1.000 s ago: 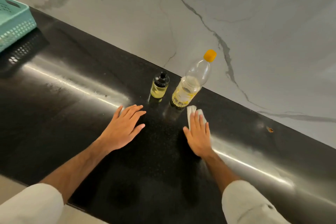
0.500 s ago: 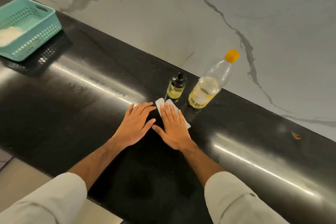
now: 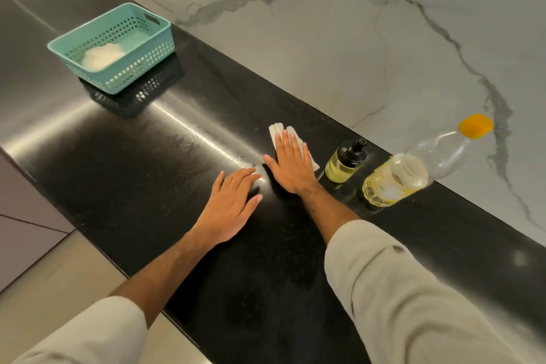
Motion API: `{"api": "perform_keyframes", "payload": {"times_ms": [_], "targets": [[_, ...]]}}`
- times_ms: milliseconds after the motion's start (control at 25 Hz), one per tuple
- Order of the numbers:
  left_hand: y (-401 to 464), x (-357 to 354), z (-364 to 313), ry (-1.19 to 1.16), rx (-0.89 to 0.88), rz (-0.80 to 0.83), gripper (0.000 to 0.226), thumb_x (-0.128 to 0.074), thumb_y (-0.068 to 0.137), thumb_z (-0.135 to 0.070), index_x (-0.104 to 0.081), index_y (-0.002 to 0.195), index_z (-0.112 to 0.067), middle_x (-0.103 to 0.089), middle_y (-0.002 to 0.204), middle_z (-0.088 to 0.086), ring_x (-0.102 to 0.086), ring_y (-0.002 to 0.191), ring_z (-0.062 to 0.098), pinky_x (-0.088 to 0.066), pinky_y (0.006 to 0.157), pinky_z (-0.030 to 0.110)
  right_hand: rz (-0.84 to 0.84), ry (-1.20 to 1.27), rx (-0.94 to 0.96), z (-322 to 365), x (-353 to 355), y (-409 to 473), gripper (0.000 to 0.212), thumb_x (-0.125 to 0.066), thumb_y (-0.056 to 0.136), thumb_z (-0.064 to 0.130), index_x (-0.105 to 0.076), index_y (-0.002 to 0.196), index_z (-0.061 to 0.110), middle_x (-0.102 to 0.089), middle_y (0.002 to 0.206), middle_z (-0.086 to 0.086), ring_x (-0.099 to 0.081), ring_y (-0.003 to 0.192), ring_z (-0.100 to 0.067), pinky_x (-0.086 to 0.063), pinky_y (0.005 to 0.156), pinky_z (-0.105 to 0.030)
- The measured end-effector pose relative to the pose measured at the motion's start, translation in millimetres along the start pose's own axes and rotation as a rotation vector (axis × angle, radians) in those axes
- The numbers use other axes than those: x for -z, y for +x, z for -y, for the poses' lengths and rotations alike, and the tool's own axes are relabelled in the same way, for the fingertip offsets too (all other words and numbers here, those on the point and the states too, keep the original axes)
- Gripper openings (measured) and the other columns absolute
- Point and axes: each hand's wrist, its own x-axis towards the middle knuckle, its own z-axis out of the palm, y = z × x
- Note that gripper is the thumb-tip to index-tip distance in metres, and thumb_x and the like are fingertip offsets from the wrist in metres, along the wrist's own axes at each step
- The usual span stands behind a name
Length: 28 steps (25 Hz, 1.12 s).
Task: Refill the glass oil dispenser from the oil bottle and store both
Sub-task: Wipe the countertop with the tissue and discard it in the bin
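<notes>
A small glass oil dispenser [image 3: 344, 162] with a black pump top stands on the black counter [image 3: 124, 162] near the marble wall. To its right stands a clear plastic oil bottle [image 3: 413, 168] with an orange cap, about a third full of yellow oil. My right hand [image 3: 291, 162] lies flat, fingers straight, pressing a folded white cloth [image 3: 276, 130] onto the counter just left of the dispenser. My left hand [image 3: 232, 201] rests flat on the counter beside it, holding nothing.
A teal perforated basket [image 3: 147, 60] with a white cloth inside [image 3: 102, 55] stands at the back left of the counter. The marble wall [image 3: 354, 38] runs along the counter's far edge. The counter's near edge drops to a pale floor [image 3: 59, 275].
My right hand has slid the white cloth leftward along the counter, from in front of the bottle to left of the dispenser. The view has swung left, bringing the basket in.
</notes>
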Motion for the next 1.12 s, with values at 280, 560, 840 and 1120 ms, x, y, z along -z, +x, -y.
{"api": "perform_keyframes", "payload": {"times_ms": [280, 560, 840, 1120], "targets": [[-28.2, 16.5, 29.4, -0.052, 0.047, -0.106, 0.054, -0.028, 0.103, -0.051, -0.035, 0.152, -0.029, -0.031, 0.16, -0.012, -0.019, 0.151, 0.003, -0.008, 0.127, 0.049, 0.031, -0.033, 0.234, 51.3, -7.1, -1.3, 0.078, -0.028, 0.104, 0.063, -0.002, 0.166, 0.022, 0.007, 0.174, -0.006, 0.01, 0.16, -0.027, -0.001, 0.127, -0.059], [-56.1, 31.9, 37.6, 0.023, -0.058, -0.055, 0.056, -0.025, 0.104, -0.051, -0.038, 0.152, -0.024, -0.03, 0.163, -0.005, -0.016, 0.154, 0.01, -0.012, 0.125, 0.054, 0.22, -0.07, 0.547, 94.7, -58.6, -228.1, 0.077, -0.025, 0.106, 0.065, 0.003, 0.165, 0.026, 0.015, 0.173, 0.003, 0.024, 0.156, -0.015, 0.019, 0.126, -0.046], [-75.8, -2.8, 28.1, 0.26, -0.117, 0.109, 0.062, -0.022, 0.105, -0.055, -0.027, 0.158, -0.025, -0.022, 0.167, -0.003, -0.009, 0.156, 0.013, -0.009, 0.126, 0.053, 0.165, -0.152, 0.216, -8.8, -33.9, -194.8, 0.073, -0.024, 0.107, 0.06, 0.008, 0.165, 0.029, 0.021, 0.17, 0.003, 0.023, 0.157, -0.017, 0.006, 0.128, -0.052], [-99.5, -0.9, 25.1, 0.17, -0.014, 0.063, 0.063, -0.027, 0.104, -0.053, -0.023, 0.159, -0.024, -0.018, 0.168, -0.004, -0.006, 0.156, 0.012, -0.002, 0.127, 0.051, 0.028, -0.139, 0.124, 19.8, -27.0, -88.8, 0.082, -0.025, 0.103, 0.067, 0.007, 0.165, 0.025, 0.015, 0.173, -0.001, 0.016, 0.159, -0.025, -0.001, 0.127, -0.059]]}}
